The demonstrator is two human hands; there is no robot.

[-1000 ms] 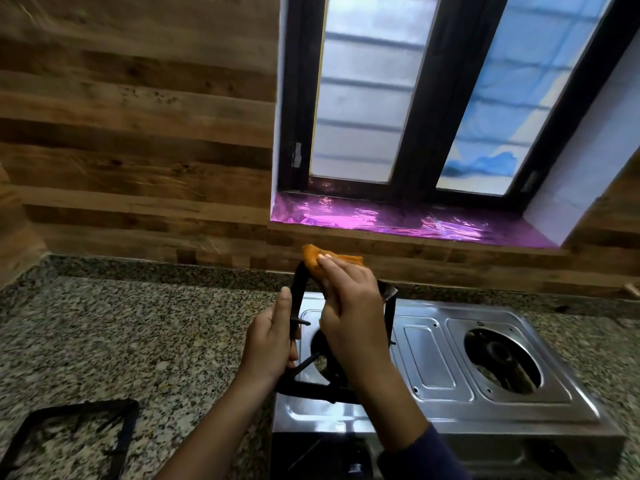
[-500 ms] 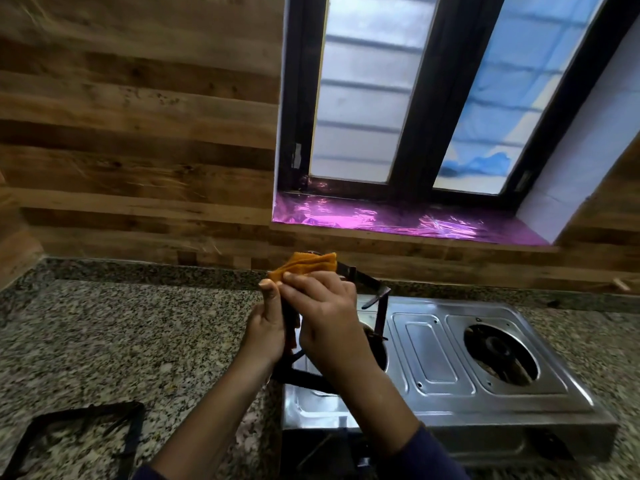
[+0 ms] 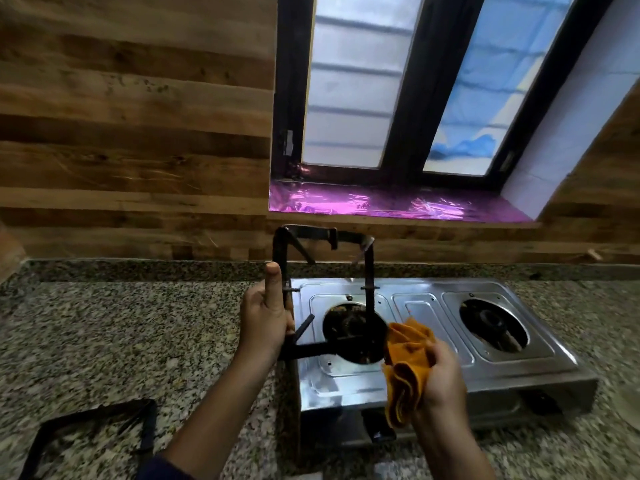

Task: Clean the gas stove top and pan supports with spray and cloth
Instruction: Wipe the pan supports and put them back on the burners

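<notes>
Step in hand: wiping black square metal pan support (image 3: 323, 292), held upright over left burner of steel 2-burner stove (image 3: 433, 344). Left hand (image 3: 265, 320) grip closed on frame's left bar. Right hand (image 3: 441, 379) clutches crumpled orange cloth (image 3: 407, 368), off frame. Next: bring cloth to an unwiped bar. Second support (image 3: 93, 434) lies on granite surface (image 3: 121, 341).

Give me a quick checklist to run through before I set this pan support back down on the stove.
1. Left hand grips the pan support firmly: ok, it is held upright by its left bar.
2. Orange cloth is clear of the support: ok, bunched in the right hand, apart from it.
3. Left burner opening is free of objects: ok.
4. Support is fully wiped: cannot tell, the black metal hides any residue.
5. Stove top is wiped: cannot tell.
6. Second pan support is out of the way: ok, lying on the counter at lower left.
</notes>
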